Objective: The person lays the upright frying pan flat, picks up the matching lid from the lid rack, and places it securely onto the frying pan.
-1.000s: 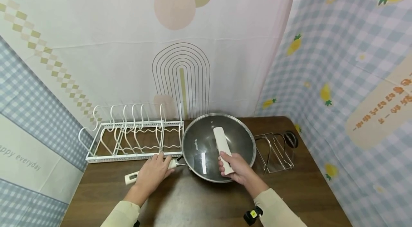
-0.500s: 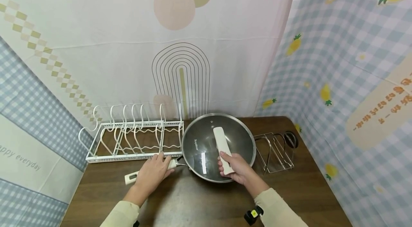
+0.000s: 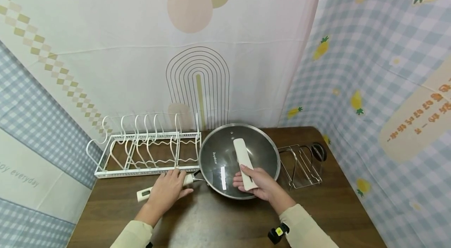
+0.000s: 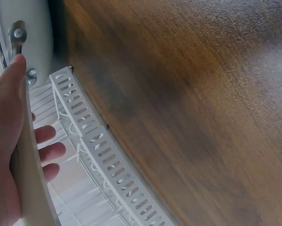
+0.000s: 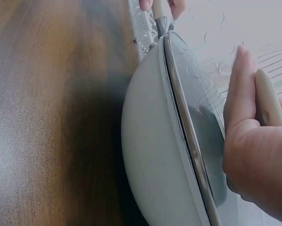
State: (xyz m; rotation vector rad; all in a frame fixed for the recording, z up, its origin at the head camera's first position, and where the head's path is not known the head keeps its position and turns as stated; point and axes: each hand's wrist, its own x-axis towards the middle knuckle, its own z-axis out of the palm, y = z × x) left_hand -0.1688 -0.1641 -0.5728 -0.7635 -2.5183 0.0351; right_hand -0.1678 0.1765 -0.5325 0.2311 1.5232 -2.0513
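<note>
A wok (image 5: pixel 148 132) with a pale outer wall stands on the table under a glass lid (image 3: pixel 220 144). My right hand (image 3: pixel 257 183) is at the near end of the lid's cream handle (image 3: pixel 241 152), its fingers straightened beneath it and its thumb lying across the top. Left of the wok, my left hand (image 3: pixel 165 191) rests over the wok's long handle (image 3: pixel 143 194) with loose, extended fingers. In the left wrist view, several fingertips (image 4: pixel 51 151) show past the handle's edge, and the thumb lies along it towards the wok.
A white wire rack (image 3: pixel 141 171) with upright loops stands left of the wok, behind the left hand. To the right is a small metal rack (image 3: pixel 306 166) with a round black part (image 3: pixel 318 152). Printed cloths hang behind the brown table (image 3: pixel 211 224) and on both sides.
My right fingers have uncurled from the lid handle and straightened. The left thumb has spread a little away from the wok's handle. The wok and lid have stayed in place.
</note>
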